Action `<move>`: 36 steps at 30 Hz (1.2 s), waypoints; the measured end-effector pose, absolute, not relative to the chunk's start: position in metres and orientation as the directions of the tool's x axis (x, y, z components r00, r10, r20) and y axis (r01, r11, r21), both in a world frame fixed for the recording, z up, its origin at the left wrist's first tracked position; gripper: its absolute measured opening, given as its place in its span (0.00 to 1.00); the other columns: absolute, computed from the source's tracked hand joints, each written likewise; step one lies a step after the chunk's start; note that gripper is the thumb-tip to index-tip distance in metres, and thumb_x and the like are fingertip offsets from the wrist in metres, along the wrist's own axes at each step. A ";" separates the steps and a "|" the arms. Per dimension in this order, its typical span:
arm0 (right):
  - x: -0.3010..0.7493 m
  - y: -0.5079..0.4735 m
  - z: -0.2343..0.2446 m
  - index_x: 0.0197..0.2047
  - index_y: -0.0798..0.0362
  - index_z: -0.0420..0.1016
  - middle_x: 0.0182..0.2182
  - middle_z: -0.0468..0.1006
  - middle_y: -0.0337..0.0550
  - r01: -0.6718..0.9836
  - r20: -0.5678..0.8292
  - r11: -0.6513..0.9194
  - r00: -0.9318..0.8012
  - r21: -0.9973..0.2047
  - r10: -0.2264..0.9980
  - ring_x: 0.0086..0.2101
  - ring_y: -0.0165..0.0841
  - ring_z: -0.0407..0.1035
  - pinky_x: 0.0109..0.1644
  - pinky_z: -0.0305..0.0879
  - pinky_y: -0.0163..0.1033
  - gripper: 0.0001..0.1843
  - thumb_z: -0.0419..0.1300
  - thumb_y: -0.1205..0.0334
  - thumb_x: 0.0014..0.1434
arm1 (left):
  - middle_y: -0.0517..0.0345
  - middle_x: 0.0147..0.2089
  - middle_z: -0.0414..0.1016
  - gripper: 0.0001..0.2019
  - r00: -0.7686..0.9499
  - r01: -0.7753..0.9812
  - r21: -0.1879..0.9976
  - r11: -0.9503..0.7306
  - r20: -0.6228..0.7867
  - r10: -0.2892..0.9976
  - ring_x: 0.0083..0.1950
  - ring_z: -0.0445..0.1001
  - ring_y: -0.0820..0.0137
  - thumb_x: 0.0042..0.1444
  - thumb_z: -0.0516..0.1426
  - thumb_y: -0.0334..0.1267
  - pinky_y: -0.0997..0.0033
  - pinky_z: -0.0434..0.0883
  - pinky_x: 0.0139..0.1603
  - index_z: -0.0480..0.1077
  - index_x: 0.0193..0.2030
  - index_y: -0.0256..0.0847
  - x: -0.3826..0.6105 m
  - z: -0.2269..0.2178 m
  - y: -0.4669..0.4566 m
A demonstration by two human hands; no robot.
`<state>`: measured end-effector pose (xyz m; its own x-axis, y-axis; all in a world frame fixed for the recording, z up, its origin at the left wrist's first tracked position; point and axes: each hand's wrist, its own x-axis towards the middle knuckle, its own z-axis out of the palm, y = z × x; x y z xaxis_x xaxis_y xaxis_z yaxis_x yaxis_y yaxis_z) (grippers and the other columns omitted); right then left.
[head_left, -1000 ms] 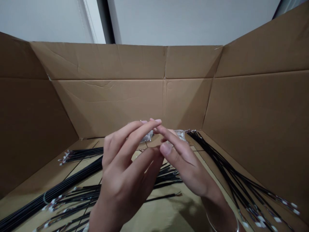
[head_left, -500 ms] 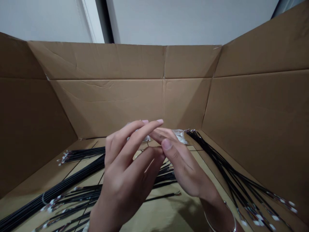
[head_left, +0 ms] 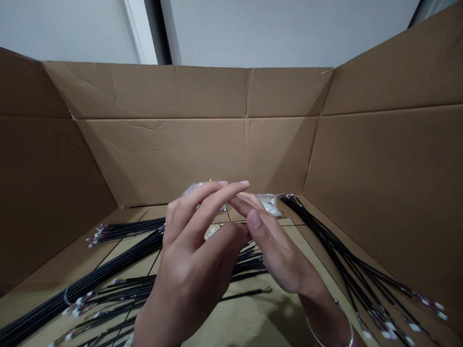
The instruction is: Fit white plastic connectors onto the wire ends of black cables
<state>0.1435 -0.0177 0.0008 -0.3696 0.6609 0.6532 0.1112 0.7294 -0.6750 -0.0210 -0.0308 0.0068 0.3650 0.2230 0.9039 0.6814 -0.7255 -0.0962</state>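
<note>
My left hand (head_left: 195, 260) and my right hand (head_left: 285, 255) meet at the centre of the view, raised above the cables. The left thumb and curled index finger are pressed together, while two other left fingers stretch over toward the right fingertips. The right thumb lies against the left fingertip, its fingers closed behind it. Anything pinched between the hands is hidden or too small to make out. Below and behind them lie black cables (head_left: 249, 264) with bare coloured wire ends. One single cable (head_left: 246, 295) lies apart, nearest the right wrist.
Cardboard walls (head_left: 173, 144) enclose the work surface on three sides. On the left lie a tied black cable bundle (head_left: 101, 272) and loose cables with white connectors (head_left: 77, 308). Another cable bundle (head_left: 333, 241) runs along the right wall. Clear plastic bags (head_left: 269, 205) stand at the back.
Both hands keep their joined pose. The left hand has shifted slightly to the right, and its thumb and index finger sit closer together. The cables have not moved.
</note>
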 end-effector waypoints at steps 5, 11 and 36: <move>0.143 -0.018 0.001 0.73 0.35 0.69 0.70 0.72 0.34 0.107 0.661 0.731 -0.356 -0.674 0.661 0.73 0.41 0.57 0.78 0.47 0.58 0.28 0.42 0.42 0.79 | 0.55 0.66 0.78 0.12 0.369 0.680 -0.102 -0.726 0.903 0.218 0.65 0.73 0.53 0.64 0.59 0.23 0.46 0.72 0.60 0.70 0.38 0.49 -0.022 0.008 -0.031; 0.144 -0.017 0.002 0.75 0.36 0.65 0.71 0.71 0.33 0.104 0.658 0.732 -0.367 -0.673 0.658 0.73 0.39 0.56 0.79 0.47 0.55 0.28 0.43 0.42 0.79 | 0.51 0.67 0.77 0.12 0.389 0.668 -0.110 -0.736 0.895 0.220 0.66 0.71 0.55 0.64 0.59 0.22 0.48 0.69 0.62 0.69 0.41 0.48 -0.024 0.006 -0.030; 0.144 -0.011 -0.004 0.77 0.35 0.59 0.71 0.72 0.39 -0.287 0.545 0.465 -0.387 -0.838 0.743 0.72 0.41 0.63 0.80 0.47 0.58 0.35 0.39 0.33 0.76 | 0.62 0.42 0.85 0.07 0.273 0.303 0.675 -0.673 0.615 0.740 0.43 0.82 0.66 0.69 0.61 0.43 0.66 0.76 0.51 0.80 0.40 0.49 -0.017 0.013 -0.029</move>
